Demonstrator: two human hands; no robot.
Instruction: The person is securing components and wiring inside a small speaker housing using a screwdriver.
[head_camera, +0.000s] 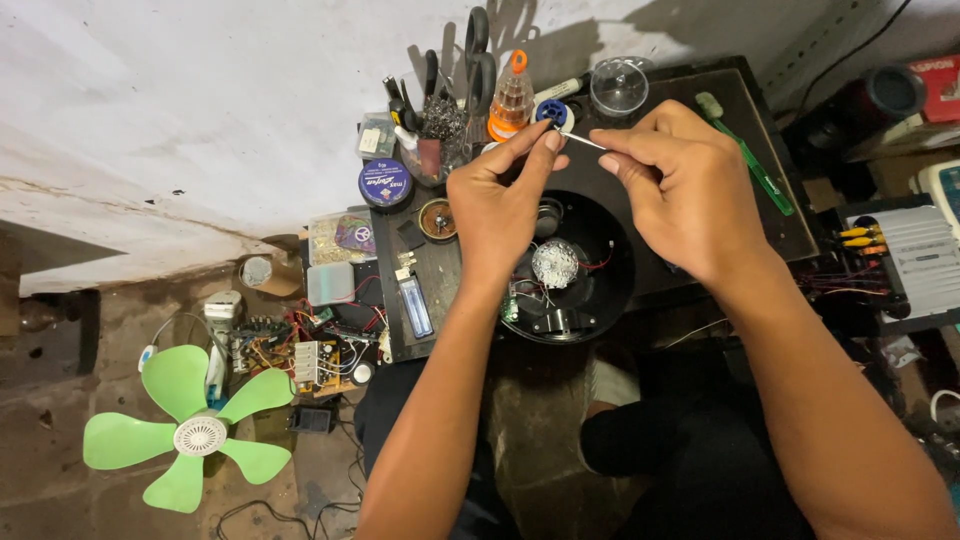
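Both hands, left (497, 205) and right (680, 190), pinch a thin white wire (583, 141) taut between fingertips, raised above the opened black round housing (590, 265) for close viewing.

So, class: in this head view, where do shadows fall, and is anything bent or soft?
Head view: tool shadows fall on the white wall; both hands and the thin wire look sharp; wide lens bows the edges, stretching the green fan blade.

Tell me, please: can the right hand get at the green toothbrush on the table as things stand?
Probably yes. The green toothbrush lies in the open just beside the right hand, with nothing over it. But that hand now pinches a thin white wire together with the left hand.
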